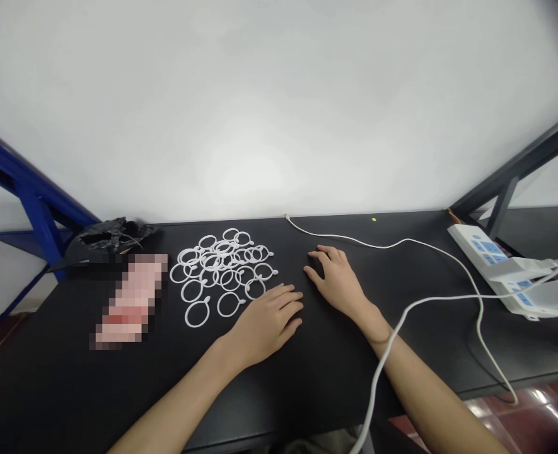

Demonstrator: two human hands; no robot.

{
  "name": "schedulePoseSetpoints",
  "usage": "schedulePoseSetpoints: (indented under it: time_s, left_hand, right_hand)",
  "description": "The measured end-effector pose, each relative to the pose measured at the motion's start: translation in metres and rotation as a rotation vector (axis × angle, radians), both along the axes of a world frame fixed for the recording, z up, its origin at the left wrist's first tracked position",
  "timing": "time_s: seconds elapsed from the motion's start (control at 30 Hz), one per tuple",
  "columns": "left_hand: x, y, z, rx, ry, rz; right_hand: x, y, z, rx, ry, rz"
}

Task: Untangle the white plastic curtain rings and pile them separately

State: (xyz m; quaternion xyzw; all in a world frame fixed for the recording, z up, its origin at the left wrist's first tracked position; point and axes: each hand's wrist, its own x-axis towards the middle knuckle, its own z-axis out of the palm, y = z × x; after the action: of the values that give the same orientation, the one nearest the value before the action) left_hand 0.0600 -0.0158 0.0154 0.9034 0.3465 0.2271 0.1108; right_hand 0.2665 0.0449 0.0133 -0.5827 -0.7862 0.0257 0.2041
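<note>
Several white rings with small eyelets, like curtain rings (232,293), lie in a loose, overlapping heap left of the middle of the black table (326,378). My left hand (270,318) rests palm down just right of and in front of the heap, its fingers stretched out to the right, with nothing seen in it. To its right, my right hand (334,276) lies on the tabletop with fingers apart and slightly bent. It holds nothing that I can see. A gap of bare table separates the two hands.
A white power strip (468,243) with white adapters (519,270) plugged in lies at the right. Its white cable (430,301) passes over my right forearm. At the left are a blurred pinkish packet (137,290) and crumpled black plastic (118,232). A white wall (260,113) stands behind.
</note>
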Motion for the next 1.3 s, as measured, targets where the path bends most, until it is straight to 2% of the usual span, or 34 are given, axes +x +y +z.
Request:
schedulePoseSetpoints:
  time_s: [0.83, 0.93, 1.0, 1.17, 1.23, 1.3]
  left_hand:
    - [-0.001, 0.000, -0.001, 0.001, 0.008, -0.003]
    - [0.001, 0.000, 0.000, 0.041, -0.015, 0.001]
    - [0.000, 0.002, 0.002, 0.119, -0.042, 0.066]
    - [-0.009, 0.011, 0.005, 0.282, -0.035, 0.434]
    - [-0.014, 0.015, 0.003, 0.298, -0.009, 0.488]
    - [-0.017, 0.018, 0.002, 0.311, 0.015, 0.484]
  right_hand:
    - [0.000, 0.000, 0.000, -0.001, -0.002, 0.002]
    - [0.000, 0.000, 0.000, 0.002, -0.006, 0.006]
    - [0.000, -0.001, 0.001, -0.003, -0.014, 0.004]
    - [-0.001, -0.002, 0.002, -0.008, -0.024, 0.014]
    - [-0.001, -0.002, 0.003, -0.004, -0.013, 0.024]
    - [-0.002, -0.002, 0.003, -0.006, 0.005, 0.034]
